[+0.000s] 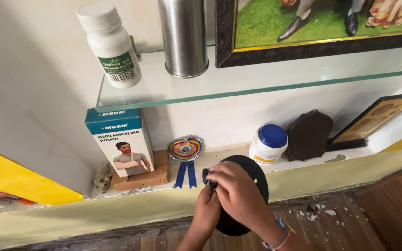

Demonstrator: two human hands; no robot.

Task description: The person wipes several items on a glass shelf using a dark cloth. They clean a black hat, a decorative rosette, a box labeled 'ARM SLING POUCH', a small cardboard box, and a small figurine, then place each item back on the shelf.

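My two hands meet in front of a low ledge. My right hand (pixel 240 193), with bands at the wrist, lies over a flat black round object (pixel 256 169) and grips a small dark thing (pixel 206 175) at its left edge. My left hand (pixel 206 211) comes up from below and closes on the same spot, against the black object's underside. Most of the round object is hidden behind my hands.
On the ledge (pixel 219 155) stand a blue-and-white box (pixel 119 142) on a brown block, a rosette with blue ribbons (pixel 185 153), a blue-capped white jar (pixel 268 144), a dark plaque (pixel 309 135) and a framed picture (pixel 378 118). A glass shelf (pixel 257 81) above holds a white bottle (pixel 110 44), a steel cylinder (pixel 184 37) and a framed photo.
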